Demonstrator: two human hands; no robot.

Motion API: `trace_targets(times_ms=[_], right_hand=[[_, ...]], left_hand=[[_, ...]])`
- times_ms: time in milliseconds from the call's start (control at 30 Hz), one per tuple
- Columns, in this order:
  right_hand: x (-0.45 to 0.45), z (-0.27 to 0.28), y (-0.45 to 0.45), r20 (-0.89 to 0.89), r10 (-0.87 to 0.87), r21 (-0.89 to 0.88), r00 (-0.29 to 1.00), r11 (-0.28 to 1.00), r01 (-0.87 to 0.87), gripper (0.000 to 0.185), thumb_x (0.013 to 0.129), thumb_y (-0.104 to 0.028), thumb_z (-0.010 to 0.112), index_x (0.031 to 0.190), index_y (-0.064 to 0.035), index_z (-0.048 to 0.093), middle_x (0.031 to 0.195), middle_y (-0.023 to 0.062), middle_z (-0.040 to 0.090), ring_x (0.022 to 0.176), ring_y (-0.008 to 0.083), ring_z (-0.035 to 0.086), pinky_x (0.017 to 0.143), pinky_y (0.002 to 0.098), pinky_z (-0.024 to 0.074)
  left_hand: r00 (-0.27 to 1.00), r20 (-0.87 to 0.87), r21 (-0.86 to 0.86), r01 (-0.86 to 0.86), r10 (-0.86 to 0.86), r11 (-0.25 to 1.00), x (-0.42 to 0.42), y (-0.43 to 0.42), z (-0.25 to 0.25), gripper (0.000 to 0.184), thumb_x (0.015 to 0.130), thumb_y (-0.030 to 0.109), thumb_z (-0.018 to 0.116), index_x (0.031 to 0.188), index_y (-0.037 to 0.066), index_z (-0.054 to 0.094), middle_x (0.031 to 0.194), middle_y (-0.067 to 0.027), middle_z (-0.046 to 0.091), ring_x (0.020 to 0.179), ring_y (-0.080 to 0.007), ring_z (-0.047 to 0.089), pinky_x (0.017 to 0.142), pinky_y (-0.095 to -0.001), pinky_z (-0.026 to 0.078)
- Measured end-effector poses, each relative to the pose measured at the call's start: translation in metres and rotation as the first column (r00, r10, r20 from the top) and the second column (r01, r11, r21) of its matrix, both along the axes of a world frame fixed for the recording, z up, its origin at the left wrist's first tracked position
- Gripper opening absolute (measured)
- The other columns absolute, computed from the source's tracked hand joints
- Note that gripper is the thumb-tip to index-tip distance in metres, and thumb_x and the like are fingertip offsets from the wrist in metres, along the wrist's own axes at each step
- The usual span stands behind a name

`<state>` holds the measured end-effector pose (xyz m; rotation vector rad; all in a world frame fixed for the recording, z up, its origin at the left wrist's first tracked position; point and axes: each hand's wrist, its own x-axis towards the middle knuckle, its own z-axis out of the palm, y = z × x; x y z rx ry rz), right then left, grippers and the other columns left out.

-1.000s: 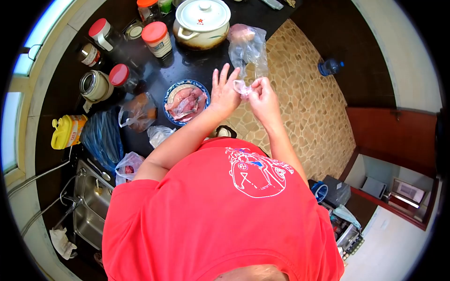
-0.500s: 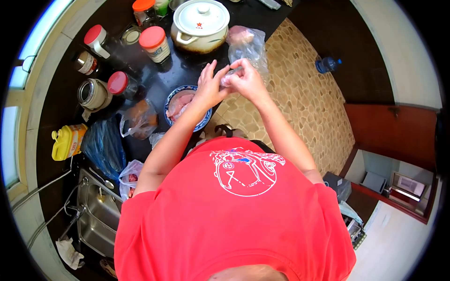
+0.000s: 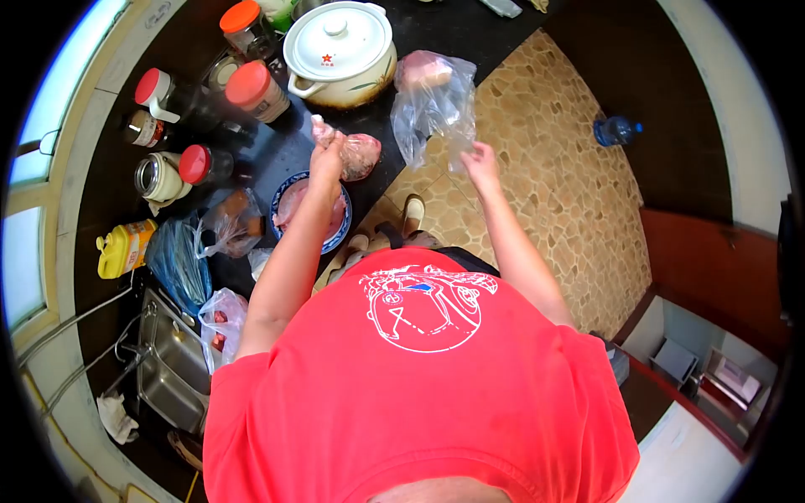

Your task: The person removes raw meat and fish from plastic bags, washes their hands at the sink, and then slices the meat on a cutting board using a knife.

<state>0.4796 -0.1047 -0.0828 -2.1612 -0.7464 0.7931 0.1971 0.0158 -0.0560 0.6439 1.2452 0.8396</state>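
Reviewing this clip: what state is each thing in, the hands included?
Left hand: closed around the meat bag's neck
Meat bag: filled, neck gathered; whether lifted, unclear
Right hand: fingertips at the clear bag's edge; grip unclear
Clear bag: loose, pink item inside
Pot: lid on
Blue-rimmed bowl: holding raw meat
Orange-lidded jar: closed

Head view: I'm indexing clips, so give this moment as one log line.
left hand: holding bagged meat; right hand: at clear bag's edge; dish: raw meat inside; pot: lid on
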Motion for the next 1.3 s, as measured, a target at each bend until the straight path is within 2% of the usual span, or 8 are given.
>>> trace_targets(times_ms=[300, 533, 567, 667, 767, 867, 1067, 1300], right_hand=[[0.012, -0.033, -0.006, -0.367, -0.100, -0.335, 0.925, 0.942, -0.031, 0.113, 0.067, -0.042, 0.078, 0.144, -0.0150, 0.000, 0.134, 0.0177, 0.038, 0.118, 0.0336, 0.044, 0.079, 0.0475, 0.0427], [0.028, -0.079, 0.005, -0.523, -0.200, -0.231, 0.829, 0.969, 0.089, 0.063, 0.076, -0.031, 0.071, 0.129, -0.0168, 0.040, 0.096, 0.0006, 0.061, 0.081, 0.0124, 0.056, 0.058, 0.0300, 0.0381], [0.031, -0.077, 0.002, -0.594, -0.181, -0.206, 0.784, 0.976, 0.069, 0.048, 0.078, -0.029, 0.069, 0.121, -0.0174, 0.050, 0.088, -0.0036, 0.062, 0.074, 0.0090, 0.055, 0.055, 0.0277, 0.0363], [0.038, -0.059, -0.003, -0.516, -0.065, -0.148, 0.854, 0.989, -0.014, 0.026, 0.079, -0.029, 0.068, 0.102, -0.0189, 0.060, 0.087, -0.0053, 0.061, 0.076, 0.0092, 0.055, 0.056, 0.0273, 0.0372], [0.048, -0.035, -0.009, -0.451, 0.035, 0.032, 0.892, 0.999, -0.024, 0.016, 0.080, -0.026, 0.068, 0.093, -0.0187, 0.063, 0.084, -0.0064, 0.060, 0.075, 0.0079, 0.053, 0.056, 0.0269, 0.0374], [0.047, -0.004, -0.006, -0.325, 0.072, 0.230, 0.943, 0.973, 0.005, 0.013, 0.082, -0.023, 0.066, 0.092, -0.0160, 0.064, 0.083, -0.0063, 0.061, 0.072, 0.0051, 0.050, 0.056, 0.0238, 0.0358], [0.014, 0.072, 0.008, -0.247, 0.251, 0.380, 0.936, 0.914, -0.144, 0.012, 0.085, -0.015, 0.063, 0.092, -0.0063, 0.060, 0.085, 0.0011, 0.063, 0.077, 0.0069, 0.054, 0.070, 0.0233, 0.0417], [-0.034, 0.105, 0.026, -0.432, 0.201, 0.298, 0.879, 0.952, -0.071, 0.029, 0.086, -0.022, 0.062, 0.112, -0.0109, 0.056, 0.094, 0.0010, 0.065, 0.084, 0.0077, 0.056, 0.073, 0.0263, 0.0393]], left_hand=[[0.983, -0.064, -0.035, -0.176, 0.174, 0.984, 0.018, 0.010, -0.039, 0.029, 0.088, 0.022, 0.059, 0.112, 0.008, 0.051, 0.100, -0.0068, 0.060, 0.089, -0.0197, 0.059, 0.079, -0.0340, 0.047], [0.905, -0.407, 0.308, 0.009, 0.123, 0.951, 0.027, 0.008, -0.029, 0.048, 0.080, 0.010, 0.064, 0.123, -0.002, 0.044, 0.098, -0.0073, 0.057, 0.075, -0.0169, 0.056, 0.068, -0.0296, 0.046], [0.887, -0.461, 0.120, 0.089, -0.024, 0.989, 0.022, 0.013, -0.034, 0.049, 0.079, 0.009, 0.065, 0.122, -0.002, 0.044, 0.097, -0.0083, 0.057, 0.077, -0.0163, 0.054, 0.072, -0.0290, 0.046], [0.665, -0.746, 0.232, 0.235, 0.017, 0.944, 0.017, -0.003, 0.012, 0.072, 0.070, 0.027, 0.072, 0.125, -0.006, 0.040, 0.110, -0.0261, 0.056, 0.108, -0.0394, 0.054, 0.092, -0.0406, 0.043], [0.468, -0.749, 0.637, 0.314, 0.469, 0.704, -0.002, -0.046, 0.021, 0.053, 0.072, 0.017, 0.070, 0.115, -0.002, 0.047, 0.115, -0.0234, 0.052, 0.108, -0.0366, 0.052, 0.092, -0.0405, 0.042], [0.660, -0.657, 0.634, 0.222, 0.364, 0.741, -0.041, -0.102, 0.071, 0.035, 0.075, 0.015, 0.069, 0.105, 0.003, 0.057, 0.114, -0.0181, 0.051, 0.106, -0.0343, 0.051, 0.099, -0.0381, 0.036], [0.003, -0.910, 0.400, 0.263, 0.414, 0.878, -0.156, -0.197, 0.034, 0.049, 0.064, 0.016, 0.076, 0.106, 0.006, 0.053, 0.113, -0.0175, 0.050, 0.104, -0.0358, 0.046, 0.090, -0.0442, 0.038], [0.048, -0.978, 0.208, 0.186, 0.202, 0.960, -0.183, -0.211, 0.017, 0.076, 0.059, 0.022, 0.081, 0.126, 0.016, 0.048, 0.143, -0.0189, 0.023, 0.131, -0.0380, 0.025, 0.104, -0.0477, 0.025]])
